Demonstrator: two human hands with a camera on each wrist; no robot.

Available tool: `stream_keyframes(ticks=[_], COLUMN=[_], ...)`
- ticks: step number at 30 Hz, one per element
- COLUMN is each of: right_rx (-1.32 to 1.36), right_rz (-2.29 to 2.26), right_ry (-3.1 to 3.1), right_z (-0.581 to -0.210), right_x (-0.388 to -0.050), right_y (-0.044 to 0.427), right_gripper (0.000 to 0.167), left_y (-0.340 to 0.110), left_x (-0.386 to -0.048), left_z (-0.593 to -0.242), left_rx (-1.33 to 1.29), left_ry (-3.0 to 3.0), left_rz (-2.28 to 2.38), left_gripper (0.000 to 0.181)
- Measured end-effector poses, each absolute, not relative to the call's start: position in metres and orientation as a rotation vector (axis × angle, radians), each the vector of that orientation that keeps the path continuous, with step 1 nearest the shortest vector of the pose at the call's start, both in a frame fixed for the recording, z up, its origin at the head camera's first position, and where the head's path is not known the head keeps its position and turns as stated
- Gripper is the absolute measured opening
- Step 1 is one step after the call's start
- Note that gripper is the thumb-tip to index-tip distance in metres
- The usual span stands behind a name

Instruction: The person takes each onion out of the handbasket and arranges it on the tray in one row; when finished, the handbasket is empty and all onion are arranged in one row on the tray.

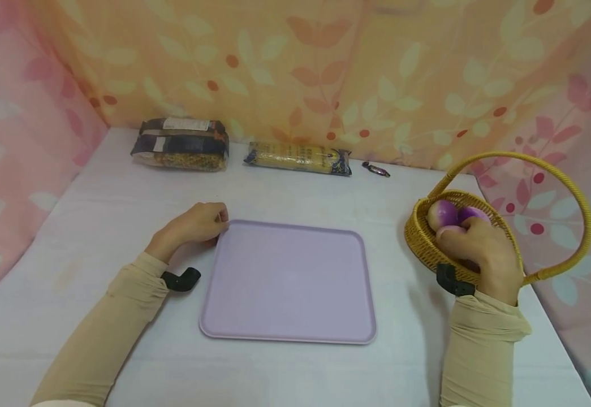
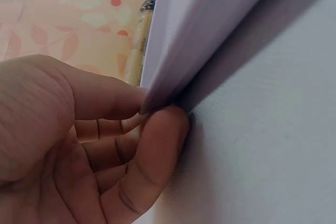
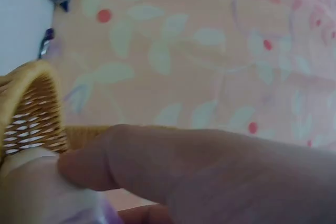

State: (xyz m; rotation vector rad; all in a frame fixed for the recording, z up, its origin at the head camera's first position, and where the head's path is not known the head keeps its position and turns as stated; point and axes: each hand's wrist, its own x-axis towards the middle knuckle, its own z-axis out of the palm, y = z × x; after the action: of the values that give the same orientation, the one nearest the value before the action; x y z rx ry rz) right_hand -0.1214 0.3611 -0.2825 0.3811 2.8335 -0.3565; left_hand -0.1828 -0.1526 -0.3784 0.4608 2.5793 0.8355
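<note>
A lilac rectangular tray (image 1: 290, 277) lies on the white-covered table. My left hand (image 1: 198, 223) is at its far left corner; in the left wrist view the thumb and a finger pinch the tray's rim (image 2: 178, 51). To the right stands a yellow woven basket (image 1: 419, 243) with a tall hoop handle, holding several purple-and-white turnips (image 1: 443, 215). My right hand (image 1: 488, 249) reaches into the basket and grips one turnip (image 3: 42, 187), its thumb against the pale side. The other fingers are mostly hidden in both views.
Along the back lie a dark-labelled bag of pasta (image 1: 180, 144), a long yellow packet of noodles (image 1: 297, 158) and a small wrapped candy (image 1: 376, 169). Floral curtains (image 1: 315, 68) close off the back and both sides. The basket's handle (image 1: 580, 209) arches up at the right.
</note>
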Motion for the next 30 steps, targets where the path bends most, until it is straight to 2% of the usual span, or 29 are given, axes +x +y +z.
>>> stream_keyframes(ticks=[5, 8, 15, 21, 30], right_rx=[0.339, 0.257, -0.143, -0.536, -0.869], right_rz=[-0.42, -0.474, -0.586, -0.601, -0.506], right_ry=[3.043, 3.173, 3.317, 3.266, 3.049], right_z=[-0.27, -0.266, -0.262, -0.287, -0.334], right_x=[-0.11, -0.106, -0.107, -0.114, -0.112], right_y=[0.343, 0.321, 0.255, 0.201, 0.146], right_gripper=[0.064, 0.062, 0.059, 0.055, 0.051], left_y=[-0.152, -0.152, -0.156, -0.159, -0.16], left_x=[-0.181, -0.18, -0.182, -0.185, -0.186], left_z=[-0.379, -0.378, -0.376, -0.376, -0.377], left_rx=[0.471, 0.466, 0.478, 0.469, 0.428], left_ry=[2.557, 2.552, 2.55, 2.532, 2.445], left_rz=[0.848, 0.844, 0.865, 0.899, 0.983], left_gripper=[0.017, 0.016, 0.016, 0.016, 0.017])
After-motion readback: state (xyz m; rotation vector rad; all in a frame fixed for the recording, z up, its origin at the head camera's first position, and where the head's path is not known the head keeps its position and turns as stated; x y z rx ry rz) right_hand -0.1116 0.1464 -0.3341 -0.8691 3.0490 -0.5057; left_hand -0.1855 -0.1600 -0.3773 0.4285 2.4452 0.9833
